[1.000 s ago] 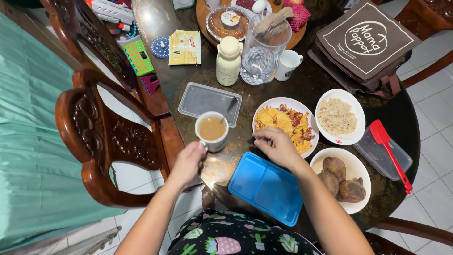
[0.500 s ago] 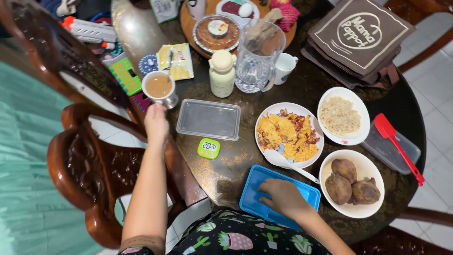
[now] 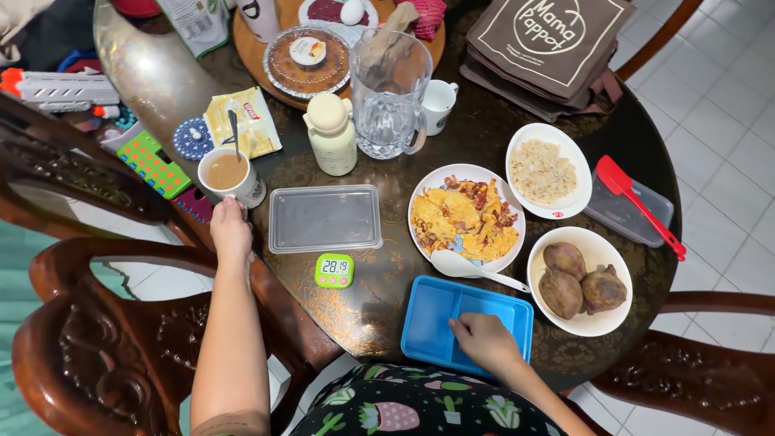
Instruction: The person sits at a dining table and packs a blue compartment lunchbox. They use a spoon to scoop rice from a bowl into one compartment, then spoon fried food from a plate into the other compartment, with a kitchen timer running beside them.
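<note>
Place: a home dining room.
Table: a round dark table (image 3: 379, 307) was crowded with plates of food (image 3: 467, 220).
Seating: carved wooden chairs (image 3: 105, 339) stood around it.
Floor: pale tiles (image 3: 726, 97).
Clutter: a toy gun (image 3: 56, 89) lay nearby.

A white mug of milky brown drink (image 3: 228, 175) is touched at its near side by the left hand (image 3: 230, 228), while the blue rectangular plastic tray (image 3: 466, 326) is pressed flat by the right hand (image 3: 487, 342). Between them, a small green digital timer (image 3: 334, 270) is parked on the dark round glass tabletop (image 3: 379, 311).
</note>
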